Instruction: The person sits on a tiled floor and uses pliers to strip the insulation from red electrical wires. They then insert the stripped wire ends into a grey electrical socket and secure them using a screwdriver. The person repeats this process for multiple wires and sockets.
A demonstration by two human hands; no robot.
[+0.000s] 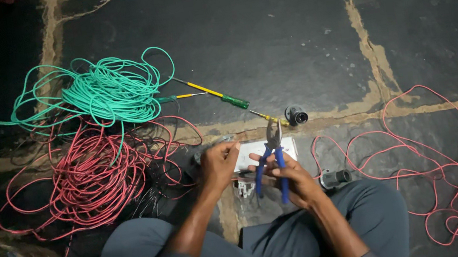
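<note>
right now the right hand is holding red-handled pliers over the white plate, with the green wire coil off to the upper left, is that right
Not quite: the pliers have blue handles, not red. The head view shows the right hand holding them over the white plate, and the green wire coil does lie to the upper left.

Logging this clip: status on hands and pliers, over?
Right hand closed on blue-handled pliers. Left hand closed at white switch plate. Red wire coiled alongside.
</note>
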